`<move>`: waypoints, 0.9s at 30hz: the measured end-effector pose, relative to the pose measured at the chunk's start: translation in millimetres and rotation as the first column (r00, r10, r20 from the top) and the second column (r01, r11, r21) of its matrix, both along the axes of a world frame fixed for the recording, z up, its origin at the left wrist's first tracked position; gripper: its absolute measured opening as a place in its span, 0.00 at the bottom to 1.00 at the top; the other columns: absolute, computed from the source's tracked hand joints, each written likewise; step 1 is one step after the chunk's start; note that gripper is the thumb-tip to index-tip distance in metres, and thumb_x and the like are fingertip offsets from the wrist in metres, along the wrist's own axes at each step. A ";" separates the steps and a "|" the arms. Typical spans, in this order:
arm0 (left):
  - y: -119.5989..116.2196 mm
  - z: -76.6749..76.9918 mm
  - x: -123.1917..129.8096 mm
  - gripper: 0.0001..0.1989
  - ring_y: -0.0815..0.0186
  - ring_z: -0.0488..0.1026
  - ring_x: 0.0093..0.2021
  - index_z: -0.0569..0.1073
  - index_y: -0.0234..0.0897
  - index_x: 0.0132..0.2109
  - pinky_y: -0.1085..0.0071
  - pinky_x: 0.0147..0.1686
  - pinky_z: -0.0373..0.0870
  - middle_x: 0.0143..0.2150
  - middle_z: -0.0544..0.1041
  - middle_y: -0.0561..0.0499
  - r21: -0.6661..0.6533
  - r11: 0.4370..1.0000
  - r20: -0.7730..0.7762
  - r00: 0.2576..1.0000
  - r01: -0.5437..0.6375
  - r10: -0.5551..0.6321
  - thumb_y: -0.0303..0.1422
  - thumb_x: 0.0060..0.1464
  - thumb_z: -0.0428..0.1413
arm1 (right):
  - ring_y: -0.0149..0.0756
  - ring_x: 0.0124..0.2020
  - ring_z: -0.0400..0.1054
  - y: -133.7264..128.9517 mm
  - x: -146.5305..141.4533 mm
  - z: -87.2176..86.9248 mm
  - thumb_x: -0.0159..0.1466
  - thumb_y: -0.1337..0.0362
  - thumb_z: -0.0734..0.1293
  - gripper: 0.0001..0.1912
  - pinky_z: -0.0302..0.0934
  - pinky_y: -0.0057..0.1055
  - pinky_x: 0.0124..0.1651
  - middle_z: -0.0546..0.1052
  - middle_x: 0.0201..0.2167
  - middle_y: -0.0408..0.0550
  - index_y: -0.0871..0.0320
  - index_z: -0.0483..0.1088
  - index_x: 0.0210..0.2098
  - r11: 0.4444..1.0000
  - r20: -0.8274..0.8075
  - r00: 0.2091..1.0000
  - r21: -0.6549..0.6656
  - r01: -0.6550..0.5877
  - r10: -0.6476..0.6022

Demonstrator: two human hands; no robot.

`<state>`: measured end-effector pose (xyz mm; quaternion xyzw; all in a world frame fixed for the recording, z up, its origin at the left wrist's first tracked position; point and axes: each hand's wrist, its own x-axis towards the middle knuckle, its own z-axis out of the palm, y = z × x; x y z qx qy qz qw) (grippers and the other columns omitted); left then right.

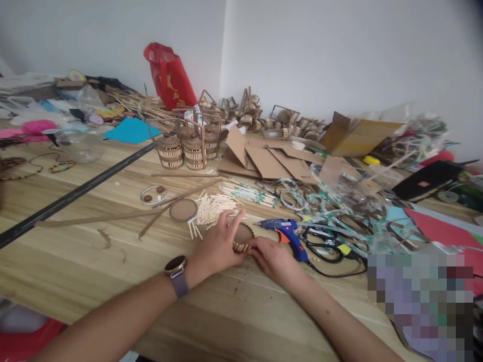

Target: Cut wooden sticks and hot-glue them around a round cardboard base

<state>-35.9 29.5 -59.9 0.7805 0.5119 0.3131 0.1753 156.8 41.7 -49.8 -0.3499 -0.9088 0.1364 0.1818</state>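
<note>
My left hand (222, 246) grips the near left side of a round cardboard base (244, 233), its thumb low and its fingers arched over the rim. Short pale sticks (240, 247) stand side by side along the near edge of this base. At its right edge, the fingertips of my right hand (269, 256) are pinched together; what lies between them is hidden. Left of my hands are a loose pile of short wooden sticks (215, 208) and a second cardboard disc (183, 209) with a dark rim. A blue glue gun (289, 234) with an orange trigger lies just beyond my right hand.
Small stick-walled baskets (194, 153) with tall handles stand behind, near a red bag (169, 75). Cardboard sheets (267, 158), wrapped stick bundles (249, 193) and black-handled scissors (324, 246) lie around. A long dark strip (83, 191) crosses the left side.
</note>
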 end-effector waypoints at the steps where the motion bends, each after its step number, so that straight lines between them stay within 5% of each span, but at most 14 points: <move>1: 0.1 -0.1 0.1 0.50 0.50 0.61 0.61 0.42 0.49 0.68 0.56 0.53 0.68 0.63 0.51 0.42 -0.001 1.000 -0.003 1.000 -0.001 0.001 0.29 0.44 0.62 | 0.40 0.35 0.74 0.2 0.0 -1.1 0.67 0.70 0.59 0.08 0.67 0.32 0.38 0.79 0.33 0.52 0.58 0.69 0.38 1.000 0.007 1.000 0.013 0.000 0.000; 27: -2.1 6.3 6.9 0.50 0.48 0.63 0.59 0.44 0.48 0.67 0.55 0.51 0.70 0.64 0.51 0.41 -0.002 0.999 -0.058 0.998 -0.035 0.035 0.26 0.42 0.61 | 0.37 0.35 0.73 0.3 -1.7 -2.4 0.67 0.70 0.59 0.07 0.68 0.31 0.37 0.78 0.33 0.50 0.57 0.69 0.38 0.999 -0.050 0.999 -0.040 0.014 -0.016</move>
